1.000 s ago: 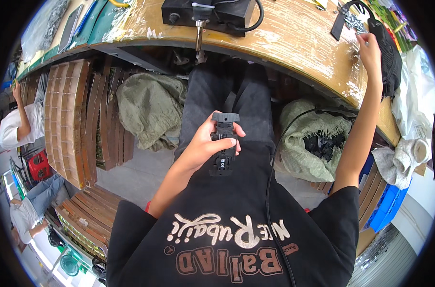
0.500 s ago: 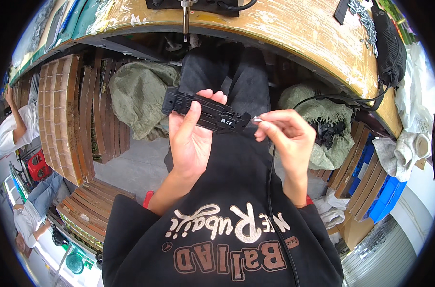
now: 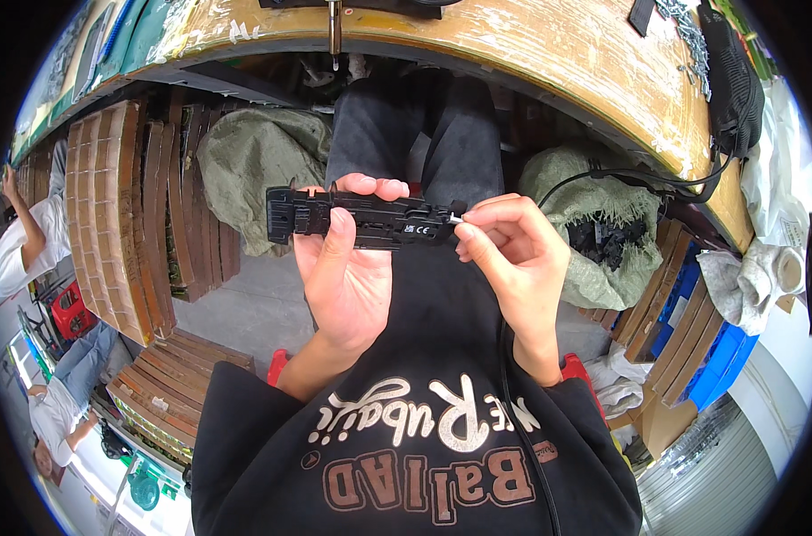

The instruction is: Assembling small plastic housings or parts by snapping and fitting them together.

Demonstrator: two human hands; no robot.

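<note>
Head view: black plastic housing (image 3: 361, 219) held between both hands above the lap.
Left hand (image 3: 348, 286) is closed around the housing, thumb on the near face and fingers along the far edge; the housing lies lengthwise, left to right. Right hand (image 3: 518, 268) pinches a small pale pin-like part (image 3: 456, 220) between thumb and index finger, at the housing's right end; whether the part is seated cannot be told. Beyond the knees, a workbench (image 3: 549, 54) carries a heap of small metal pieces (image 3: 689, 45) at its right side. Below the bench's right side stands a woven sack (image 3: 616, 283) containing black parts (image 3: 602, 243); another sack (image 3: 263, 161) stands left of the legs.
</note>
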